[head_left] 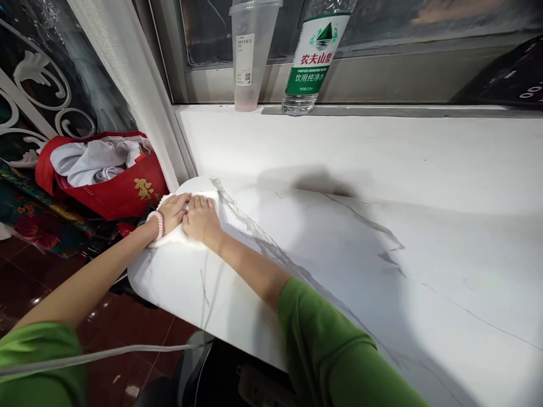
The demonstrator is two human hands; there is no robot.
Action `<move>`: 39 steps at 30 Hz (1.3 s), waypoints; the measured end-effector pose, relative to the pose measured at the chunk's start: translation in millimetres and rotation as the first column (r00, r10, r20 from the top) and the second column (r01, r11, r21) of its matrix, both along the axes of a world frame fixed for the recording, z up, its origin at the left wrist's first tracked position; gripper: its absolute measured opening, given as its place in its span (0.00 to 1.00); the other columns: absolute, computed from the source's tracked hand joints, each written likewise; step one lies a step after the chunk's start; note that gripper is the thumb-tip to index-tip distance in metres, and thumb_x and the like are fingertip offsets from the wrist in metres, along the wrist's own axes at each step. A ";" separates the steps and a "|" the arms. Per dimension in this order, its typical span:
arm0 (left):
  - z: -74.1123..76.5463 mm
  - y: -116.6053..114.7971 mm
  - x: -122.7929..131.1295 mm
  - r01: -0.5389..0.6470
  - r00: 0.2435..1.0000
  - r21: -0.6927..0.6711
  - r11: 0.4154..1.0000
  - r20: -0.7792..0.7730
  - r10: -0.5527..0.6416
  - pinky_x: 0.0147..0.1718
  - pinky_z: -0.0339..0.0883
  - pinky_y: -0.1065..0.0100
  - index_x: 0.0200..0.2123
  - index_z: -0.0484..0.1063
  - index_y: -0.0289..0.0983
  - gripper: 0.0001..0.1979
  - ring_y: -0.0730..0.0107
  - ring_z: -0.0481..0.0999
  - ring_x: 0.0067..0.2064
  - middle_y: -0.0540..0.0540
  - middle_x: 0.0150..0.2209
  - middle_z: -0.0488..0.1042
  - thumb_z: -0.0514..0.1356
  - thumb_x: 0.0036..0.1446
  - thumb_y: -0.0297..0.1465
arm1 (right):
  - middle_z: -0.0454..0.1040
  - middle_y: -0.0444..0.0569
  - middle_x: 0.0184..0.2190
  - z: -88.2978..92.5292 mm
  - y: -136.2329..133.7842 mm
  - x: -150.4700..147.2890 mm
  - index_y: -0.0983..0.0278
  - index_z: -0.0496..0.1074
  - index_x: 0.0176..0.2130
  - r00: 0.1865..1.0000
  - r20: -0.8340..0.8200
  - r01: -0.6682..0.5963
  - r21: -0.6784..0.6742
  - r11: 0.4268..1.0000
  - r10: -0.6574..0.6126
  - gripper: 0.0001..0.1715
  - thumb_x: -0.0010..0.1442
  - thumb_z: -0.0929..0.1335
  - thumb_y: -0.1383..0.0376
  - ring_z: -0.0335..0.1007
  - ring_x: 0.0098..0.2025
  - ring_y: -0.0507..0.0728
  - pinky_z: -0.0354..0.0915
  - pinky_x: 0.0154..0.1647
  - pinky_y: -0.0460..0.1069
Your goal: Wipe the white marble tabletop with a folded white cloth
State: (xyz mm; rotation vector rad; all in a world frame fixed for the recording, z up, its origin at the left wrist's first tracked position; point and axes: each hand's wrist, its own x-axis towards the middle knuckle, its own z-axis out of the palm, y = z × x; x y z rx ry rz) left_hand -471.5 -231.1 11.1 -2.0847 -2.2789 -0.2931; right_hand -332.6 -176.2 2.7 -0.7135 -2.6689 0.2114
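A folded white cloth [186, 237] lies on the rounded left end of the white marble-patterned tabletop [263, 271]. My left hand [173, 212], with a pink bead bracelet [160, 224] at the wrist, rests on the cloth with its fingers stretched towards the right. Right beside it, my right hand [200, 219] presses down on the same cloth, its fingers lying flat and close together. The two hands touch near the fingertips. Part of the cloth is hidden under them.
Behind the table, a lidded plastic cup [263, 53] and a tilted water bottle [316, 59] stand on the window ledge [382, 111]. A red bag [114, 192] with pale fabric sits left, near a white curtain [127, 73]. A pale cable [106, 353] crosses below.
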 end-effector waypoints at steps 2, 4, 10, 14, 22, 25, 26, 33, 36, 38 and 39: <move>-0.2 32.6 -3.4 0.010 1.000 -0.020 1.000 -0.008 -0.010 0.64 0.54 0.58 0.59 0.63 0.29 0.26 0.58 0.65 0.63 0.35 0.62 0.67 0.47 0.57 0.28 | 0.62 0.72 0.62 -2.4 26.8 -5.7 0.86 0.59 0.62 0.999 0.001 0.038 -0.003 0.999 -0.038 0.34 0.65 0.58 0.65 0.57 0.64 0.70 0.49 0.64 0.61; 0.1 63.5 -1.3 0.018 1.000 -0.026 1.000 -0.013 -0.019 0.64 0.55 0.59 0.58 0.64 0.30 0.25 0.59 0.65 0.63 0.36 0.62 0.67 0.49 0.57 0.27 | 0.63 0.71 0.62 -4.9 53.8 -6.1 0.86 0.60 0.62 0.998 0.000 0.058 0.007 0.998 -0.058 0.32 0.65 0.57 0.67 0.57 0.64 0.69 0.50 0.64 0.60; 0.2 120.6 15.1 0.026 0.999 -0.038 0.999 -0.037 -0.027 0.61 0.58 0.60 0.56 0.65 0.32 0.22 0.59 0.68 0.60 0.39 0.58 0.71 0.49 0.58 0.25 | 0.64 0.66 0.62 -13.4 110.1 3.8 0.81 0.61 0.62 0.994 0.030 0.099 0.040 0.994 -0.100 0.29 0.66 0.55 0.69 0.57 0.64 0.64 0.49 0.64 0.56; -0.4 122.6 20.5 0.045 0.999 -0.041 0.998 -0.029 -0.046 0.62 0.56 0.59 0.57 0.65 0.32 0.23 0.58 0.67 0.61 0.38 0.59 0.69 0.48 0.58 0.26 | 0.64 0.67 0.62 -16.2 112.2 8.4 0.81 0.61 0.62 0.992 0.005 0.122 0.056 0.991 -0.122 0.30 0.66 0.55 0.69 0.57 0.64 0.65 0.49 0.64 0.58; -1.2 79.6 64.3 0.060 0.998 -0.061 0.996 -0.002 -0.060 0.67 0.46 0.56 0.60 0.61 0.30 0.26 0.60 0.59 0.67 0.37 0.65 0.62 0.48 0.58 0.27 | 0.60 0.65 0.65 -14.0 71.8 57.4 0.82 0.59 0.64 0.994 0.042 0.100 0.059 0.993 -0.103 0.32 0.66 0.55 0.67 0.54 0.66 0.66 0.46 0.67 0.58; -5.7 43.0 102.6 0.043 0.999 -0.047 0.998 -0.020 -0.044 0.67 0.45 0.53 0.62 0.58 0.28 0.27 0.59 0.57 0.68 0.36 0.66 0.61 0.47 0.58 0.27 | 0.60 0.68 0.65 -15.5 43.8 96.8 0.84 0.58 0.64 0.998 0.051 0.036 0.082 0.996 -0.040 0.33 0.66 0.55 0.67 0.54 0.67 0.67 0.45 0.68 0.59; -7.2 27.9 117.7 0.034 0.999 -0.040 0.999 -0.029 -0.035 0.67 0.45 0.52 0.62 0.58 0.28 0.27 0.59 0.57 0.68 0.35 0.66 0.60 0.47 0.59 0.27 | 0.60 0.68 0.64 -16.3 32.5 111.9 0.85 0.59 0.63 0.999 0.044 0.007 0.094 0.996 -0.011 0.33 0.66 0.55 0.66 0.54 0.67 0.67 0.45 0.68 0.59; -0.3 -60.5 209.2 0.111 0.994 -0.010 0.994 -0.013 -0.112 0.68 0.44 0.49 0.60 0.60 0.25 0.24 0.53 0.55 0.68 0.30 0.64 0.61 0.46 0.62 0.27 | 0.61 0.70 0.64 -26.1 -38.9 204.6 0.84 0.61 0.62 0.995 -0.040 -0.088 0.151 0.985 0.095 0.33 0.65 0.55 0.65 0.54 0.67 0.68 0.49 0.67 0.64; 5.2 -60.9 218.7 0.134 0.991 -0.044 0.990 0.021 -0.133 0.68 0.44 0.48 0.59 0.61 0.25 0.24 0.53 0.55 0.68 0.30 0.64 0.62 0.46 0.61 0.26 | 0.62 0.71 0.63 -29.1 -42.9 215.3 0.85 0.61 0.61 0.994 -0.063 -0.079 0.162 0.984 0.090 0.34 0.65 0.55 0.64 0.55 0.66 0.69 0.50 0.67 0.64; 4.5 -48.9 215.1 0.143 0.990 -0.051 0.988 0.025 -0.142 0.67 0.45 0.49 0.58 0.61 0.26 0.23 0.54 0.57 0.68 0.31 0.64 0.62 0.47 0.60 0.25 | 0.62 0.70 0.63 -29.4 -34.9 211.8 0.85 0.61 0.62 0.997 -0.046 -0.050 0.158 0.986 0.058 0.34 0.65 0.55 0.65 0.56 0.66 0.70 0.51 0.66 0.65; 2.7 -40.0 211.4 0.146 0.989 -0.042 0.988 0.023 -0.145 0.67 0.46 0.49 0.58 0.61 0.27 0.23 0.55 0.57 0.68 0.31 0.64 0.63 0.47 0.59 0.25 | 0.62 0.70 0.63 -28.9 -28.2 207.8 0.85 0.61 0.62 0.999 -0.029 -0.032 0.151 0.988 0.036 0.34 0.64 0.56 0.65 0.56 0.66 0.70 0.51 0.66 0.64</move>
